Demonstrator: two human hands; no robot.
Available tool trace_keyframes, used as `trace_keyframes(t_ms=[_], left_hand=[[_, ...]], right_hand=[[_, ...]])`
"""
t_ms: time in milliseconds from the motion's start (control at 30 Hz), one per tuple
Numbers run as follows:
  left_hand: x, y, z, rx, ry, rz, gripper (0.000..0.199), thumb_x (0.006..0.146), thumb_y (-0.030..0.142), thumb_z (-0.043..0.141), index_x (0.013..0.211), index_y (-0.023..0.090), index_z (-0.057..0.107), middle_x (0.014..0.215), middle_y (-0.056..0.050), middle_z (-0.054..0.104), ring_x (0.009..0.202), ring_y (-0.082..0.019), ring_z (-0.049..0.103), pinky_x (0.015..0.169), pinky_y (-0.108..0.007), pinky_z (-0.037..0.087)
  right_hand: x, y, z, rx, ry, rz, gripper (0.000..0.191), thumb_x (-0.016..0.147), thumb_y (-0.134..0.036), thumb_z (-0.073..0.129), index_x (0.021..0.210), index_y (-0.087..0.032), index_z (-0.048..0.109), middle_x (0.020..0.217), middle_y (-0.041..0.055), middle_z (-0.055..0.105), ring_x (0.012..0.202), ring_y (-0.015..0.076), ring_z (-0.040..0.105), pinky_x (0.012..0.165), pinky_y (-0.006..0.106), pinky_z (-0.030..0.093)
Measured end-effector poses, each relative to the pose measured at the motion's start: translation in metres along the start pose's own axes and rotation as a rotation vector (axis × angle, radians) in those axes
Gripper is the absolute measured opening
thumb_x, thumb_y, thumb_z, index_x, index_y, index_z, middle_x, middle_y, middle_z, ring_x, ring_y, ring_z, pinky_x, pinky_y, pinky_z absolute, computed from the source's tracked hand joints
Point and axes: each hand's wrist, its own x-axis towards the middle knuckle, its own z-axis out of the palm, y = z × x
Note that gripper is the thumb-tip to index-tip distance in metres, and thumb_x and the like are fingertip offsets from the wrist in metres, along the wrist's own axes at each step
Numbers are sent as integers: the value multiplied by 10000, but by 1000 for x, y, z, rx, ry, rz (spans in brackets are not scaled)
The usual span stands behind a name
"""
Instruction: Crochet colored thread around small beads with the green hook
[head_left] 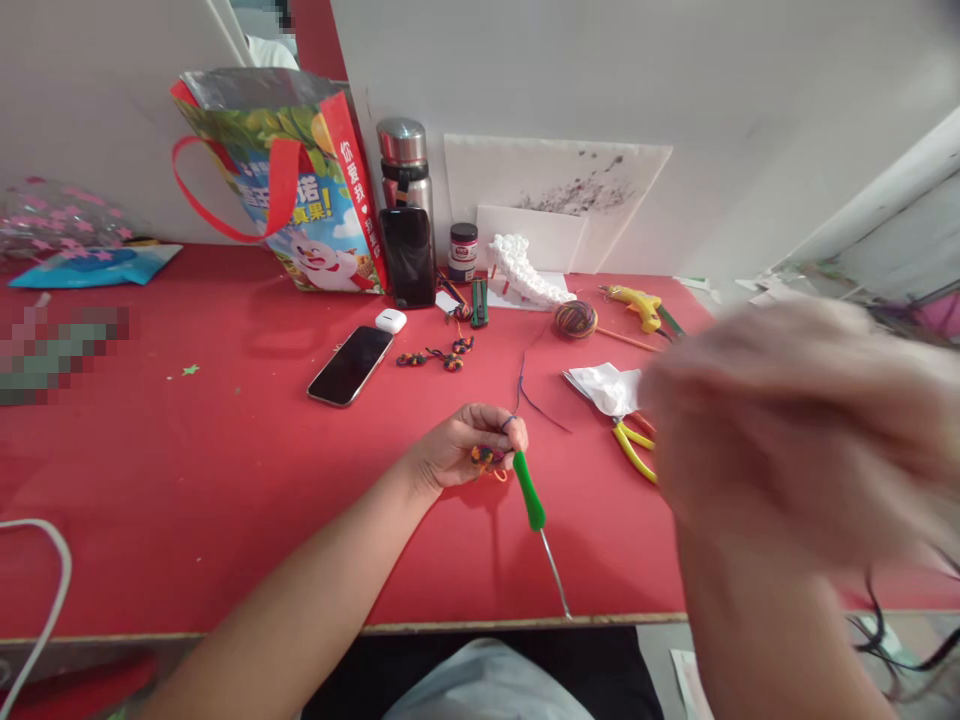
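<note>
Near the middle of the red table, my left hand (476, 445) is closed on a small multicoloured crochet piece (486, 457). Its fingertips also touch the top of a green-handled crochet hook (529, 492), whose metal shaft points down toward the front edge. Dark yarn (519, 385) runs up from these fingers toward a striped yarn ball (576, 319). Large and blurred, my right hand (802, 430) is raised close to the camera at the right; motion smears its fingers, and whether it holds anything cannot be seen.
Yellow-handled pliers (634, 452) lie right of my left hand, partly hidden. Behind are a phone (351, 366), a white case (391, 321), crocheted pieces (452, 362), a glue gun (636, 304), a jar (463, 252), a flask (405, 160) and a colourful bag (315, 220).
</note>
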Motion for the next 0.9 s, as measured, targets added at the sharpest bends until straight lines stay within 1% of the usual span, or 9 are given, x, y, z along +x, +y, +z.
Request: trace_keyframes(t_ms=[33,100,167,233,333,467,633,733,900], left_hand=[[0,-1,1,7,-10,-2,361,591,337,1072,668,112,801,652,-43,675,559,-99,632,518,-187,466],[0,-1,1,16,-19,-2,369,605,360,1069,681,112,807,638,-44,669,562,-100,629,531,-188,465],[1,-1,0,19,-23,6,372,619,369,1062,691,107,808,609,-39,648,556,-95,613,540,-188,462],[1,-1,0,15,-25,16,366,627,364,1056,689,108,803,594,-30,624,551,-91,594,535,-191,450],[1,-2,-1,5,-24,28,351,631,356,1050,692,117,799,612,-20,614,543,-88,578,521,-200,432],[2,-3,-1,-6,-32,27,332,638,343,1042,704,121,804,622,-14,605,533,-88,566,514,-216,419],[3,-3,-2,-18,-33,17,320,640,334,1042,707,124,811,629,-13,608,538,-88,572,518,-220,423],[3,-2,0,-20,-18,15,333,622,332,1054,700,119,810,630,-15,615,539,-87,583,517,-213,434],[0,4,0,-23,52,46,318,617,292,1042,682,110,790,635,-25,633,549,-99,602,520,-214,485]], right_hand=[[10,14,10,-46,10,-12,377,1116,-272,485,1227,-410,818,1262,83,796,1228,295,768,980,474,669],[28,49,36,-185,-54,2,450,1047,-146,474,1222,-333,844,1258,69,814,1208,281,779,1032,484,660],[40,86,63,-326,-224,74,465,992,-69,483,1170,-257,868,1233,86,836,1167,255,788,1027,429,655],[47,116,86,-366,-266,112,417,991,-53,521,1093,-224,888,1161,111,848,1096,256,799,985,402,651],[53,141,106,-400,-303,148,298,996,-93,635,1067,-221,895,1101,113,840,1051,261,798,963,383,635],[55,150,115,-441,-351,195,227,950,-90,736,1067,-202,896,1061,129,822,994,266,788,933,372,626],[52,153,120,-479,-369,229,191,969,-167,749,1094,-215,885,1065,122,805,1000,263,763,950,375,614],[52,151,121,-482,-359,246,184,974,-213,746,1103,-202,876,1058,127,793,963,264,753,910,372,610],[46,135,101,-443,-294,245,285,958,-175,690,1193,-201,849,1031,114,791,839,233,729,832,351,605]])
